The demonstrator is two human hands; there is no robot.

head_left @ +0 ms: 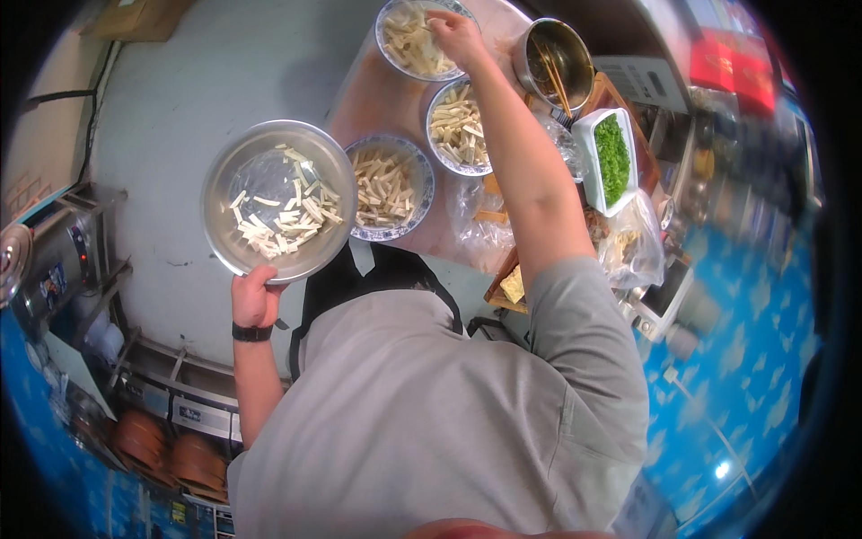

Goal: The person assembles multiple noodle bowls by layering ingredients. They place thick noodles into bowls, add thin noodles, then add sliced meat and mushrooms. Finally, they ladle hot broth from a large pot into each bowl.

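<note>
My left hand (pixel 256 296), with a dark band at its wrist, grips the near rim of a wide metal basin (pixel 223 235). Pale cut strips (pixel 301 220) lie scattered in the basin, mostly toward its right and near side. My right arm stretches over the table to a patterned bowl (pixel 381 40) at the far end, filled with flatter pale pieces (pixel 415 40). Over these pieces my right hand (pixel 456 38) has its fingers drawn together; what is between them is too small to make out. Two more patterned bowls, a middle one (pixel 434 148) and a nearer one (pixel 429 193), hold pale strips.
The bowls stand on a pinkish table (pixel 359 99). Along its right side are a metal pot (pixel 525 67) with chopsticks, a white tub (pixel 588 148) of chopped greens, and clear plastic bags (pixel 642 242). Shelving with clay-coloured pots (pixel 197 463) lies to the lower left.
</note>
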